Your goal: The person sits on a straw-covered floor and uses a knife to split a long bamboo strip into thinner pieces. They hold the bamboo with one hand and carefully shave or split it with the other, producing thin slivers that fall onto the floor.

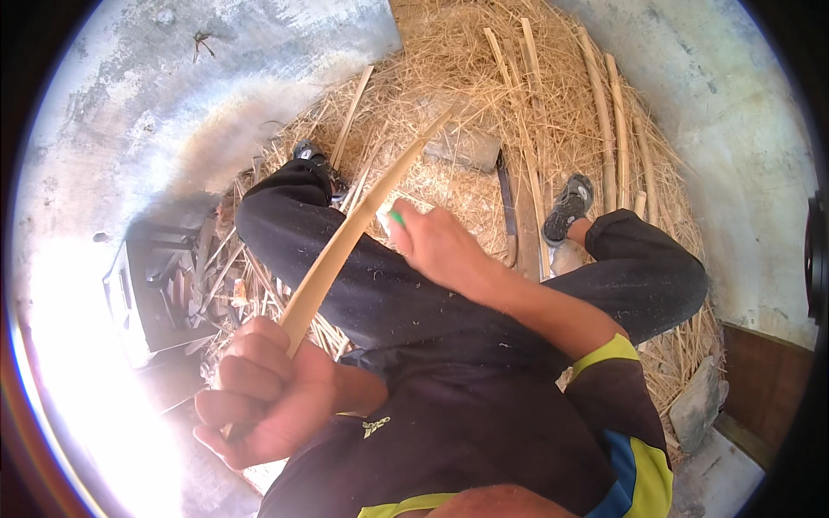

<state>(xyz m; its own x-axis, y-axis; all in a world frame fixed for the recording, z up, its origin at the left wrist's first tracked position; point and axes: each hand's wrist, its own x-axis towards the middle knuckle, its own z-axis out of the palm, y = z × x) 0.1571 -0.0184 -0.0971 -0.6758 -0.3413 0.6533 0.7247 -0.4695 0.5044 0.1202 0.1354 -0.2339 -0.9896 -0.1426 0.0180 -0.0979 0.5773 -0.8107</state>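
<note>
A long, flat, pale strip, looking like split bamboo (332, 250), slants from the lower left up toward the far middle, over my left leg. My left hand (268, 388) is closed round its near end. Beside the strip's middle, to its right, my right hand (440, 246) is closed, thumb toward the strip. A small green and whitish bit shows at the thumb; what the fingers hold is mostly hidden. From this view I cannot tell whether the right hand touches the strip.
Straw-like shavings (449, 47) cover the ground between and beyond my legs. Several long poles (598, 112) lie at the far right. A greyish block (466, 148) and a dark narrow bar (507, 203) lie between my feet. A dark open box (164, 293) with scraps stands left; a stone (698, 401) lies right.
</note>
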